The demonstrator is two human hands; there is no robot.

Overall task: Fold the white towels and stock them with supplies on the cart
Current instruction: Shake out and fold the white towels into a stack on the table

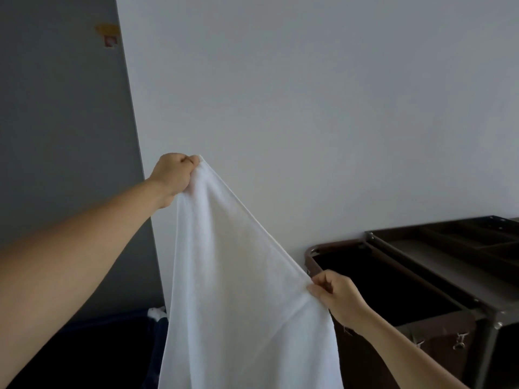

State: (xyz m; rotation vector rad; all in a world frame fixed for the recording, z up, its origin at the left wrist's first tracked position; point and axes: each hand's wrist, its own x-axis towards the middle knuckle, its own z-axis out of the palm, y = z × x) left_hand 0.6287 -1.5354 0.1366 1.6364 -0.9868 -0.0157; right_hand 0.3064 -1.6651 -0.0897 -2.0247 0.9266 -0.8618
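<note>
A person's left hand [174, 175], arm stretched out and raised, grips the upper corner of a plain white terry towel [241, 290] with fingers curled tight round the cloth, while the right hand [338, 297], held lower and to the right, pinches the same top hem between thumb and bent fingers. The towel hangs in the air between the two hands, its hem pulled taut on a slant and the rest falling open in one loose sheet past the bottom edge of the view; it rests on no surface. No fold is visible in it, so the folding of this towel appears not yet begun. Just behind the right hand stands a dark brown metal housekeeping cart [415, 266], its dark open bag compartment [379, 279] at the near end and a divided top tray [477, 237] at the far end; no folded towels or supplies can be seen on the parts in view, which suggests the stocking lies ahead. At lower left, a dark blue bin [84, 346] shows a scrap of white cloth [156, 311] at its rim, possibly more towels waiting. Beyond are a pale grey wall [309, 94] and a darker grey panel [56, 122] bearing a torn yellow label [108, 30].
</note>
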